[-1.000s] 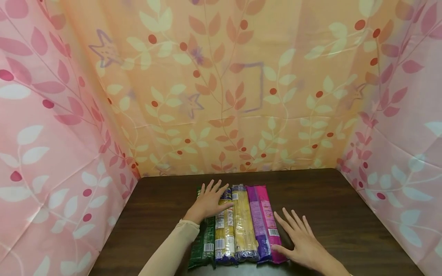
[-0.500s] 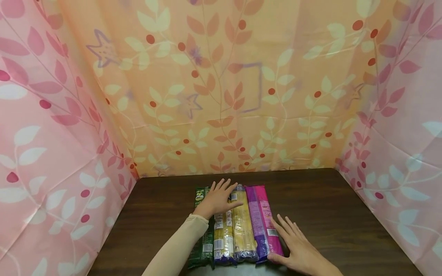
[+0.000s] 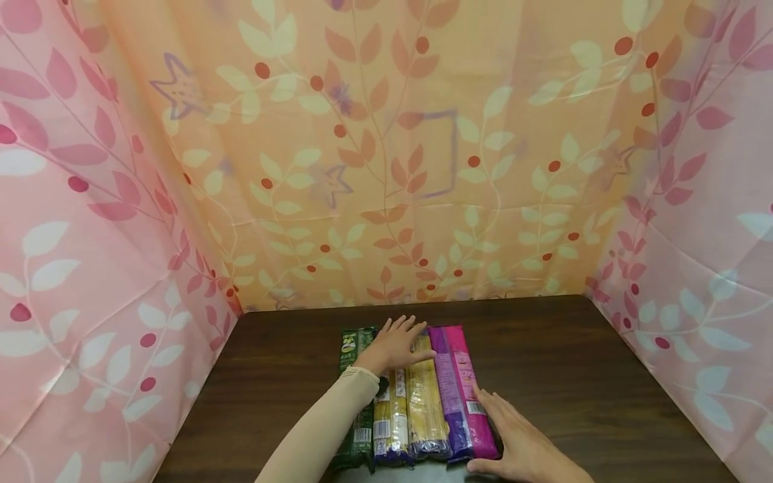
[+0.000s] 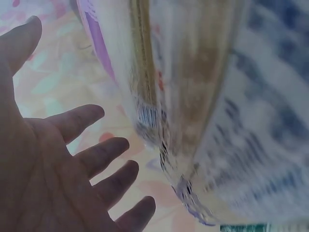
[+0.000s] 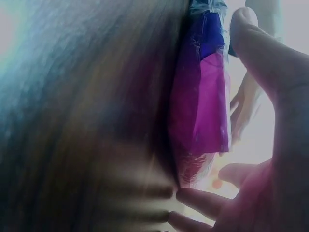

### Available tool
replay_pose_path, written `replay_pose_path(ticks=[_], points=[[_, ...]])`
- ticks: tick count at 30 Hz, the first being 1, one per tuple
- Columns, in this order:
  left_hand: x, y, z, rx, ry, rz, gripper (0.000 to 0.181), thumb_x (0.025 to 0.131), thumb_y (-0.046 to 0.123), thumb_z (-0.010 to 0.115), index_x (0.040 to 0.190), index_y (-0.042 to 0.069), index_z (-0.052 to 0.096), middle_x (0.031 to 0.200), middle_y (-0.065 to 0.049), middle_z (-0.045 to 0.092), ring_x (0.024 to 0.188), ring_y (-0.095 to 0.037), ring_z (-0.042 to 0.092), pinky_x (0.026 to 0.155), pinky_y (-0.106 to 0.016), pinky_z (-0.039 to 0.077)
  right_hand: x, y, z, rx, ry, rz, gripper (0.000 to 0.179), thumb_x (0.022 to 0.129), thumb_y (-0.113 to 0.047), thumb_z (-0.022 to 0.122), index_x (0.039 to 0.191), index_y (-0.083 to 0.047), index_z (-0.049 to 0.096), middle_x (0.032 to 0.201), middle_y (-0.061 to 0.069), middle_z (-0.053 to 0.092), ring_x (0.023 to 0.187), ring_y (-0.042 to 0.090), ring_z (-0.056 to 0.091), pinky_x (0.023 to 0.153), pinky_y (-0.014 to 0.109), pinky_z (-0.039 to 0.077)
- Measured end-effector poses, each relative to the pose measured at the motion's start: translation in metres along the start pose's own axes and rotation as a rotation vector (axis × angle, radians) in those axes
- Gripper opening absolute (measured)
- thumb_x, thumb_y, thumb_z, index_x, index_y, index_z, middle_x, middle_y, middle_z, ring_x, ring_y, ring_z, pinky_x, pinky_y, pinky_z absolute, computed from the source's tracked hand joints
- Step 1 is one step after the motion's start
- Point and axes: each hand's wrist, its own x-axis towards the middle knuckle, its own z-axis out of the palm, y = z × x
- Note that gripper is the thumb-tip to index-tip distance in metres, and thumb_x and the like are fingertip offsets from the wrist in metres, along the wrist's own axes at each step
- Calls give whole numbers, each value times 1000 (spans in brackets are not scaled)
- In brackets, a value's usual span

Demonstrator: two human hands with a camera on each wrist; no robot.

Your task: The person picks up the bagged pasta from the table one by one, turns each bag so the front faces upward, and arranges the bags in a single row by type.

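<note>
Long plastic packs lie side by side on the brown table point(image 3: 561, 362). From the left come a green pack point(image 3: 362, 416), a yellow and blue pack point(image 3: 392, 429) of dry noodles, a clear pack point(image 3: 427, 409) of yellow noodles, and a pink and purple pack point(image 3: 465, 396). Over the upper part of the two middle packs is my left hand point(image 3: 395, 349), fingers spread; in the left wrist view the palm point(image 4: 48, 164) stands apart from them. My right hand point(image 3: 516, 436) lies along the pink pack's right side, thumb near its lower corner. Whether it touches cannot be told.
A patterned orange curtain point(image 3: 374, 168) hangs behind the table. Pink curtains point(image 3: 78, 268) with leaf prints close in the left and right sides. The table's back edge runs just beyond the packs.
My left hand has moved right, from over the green and yellow-blue packs toward the clear pack. My right hand has come down and left, closer to the pink pack.
</note>
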Motion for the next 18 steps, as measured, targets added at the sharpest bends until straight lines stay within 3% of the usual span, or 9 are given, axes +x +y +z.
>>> replay_pose_path(ticks=[9,18], points=[[20,12,3,-13,-1,46,87,104,70,54,170,18,35,175,-10,31,163,-26,27,132,-46,20,3,-3,2,-65,28,10,137,70,-85,81,165,1,34,161,27,46,147,55,43,108,72,45],[36,28,7,-84,-34,8,88,102,64,63,168,12,38,173,-9,37,161,-28,32,131,-48,25,4,-4,3,-44,-5,61,139,68,-83,85,164,5,35,163,28,44,149,51,42,110,70,44]])
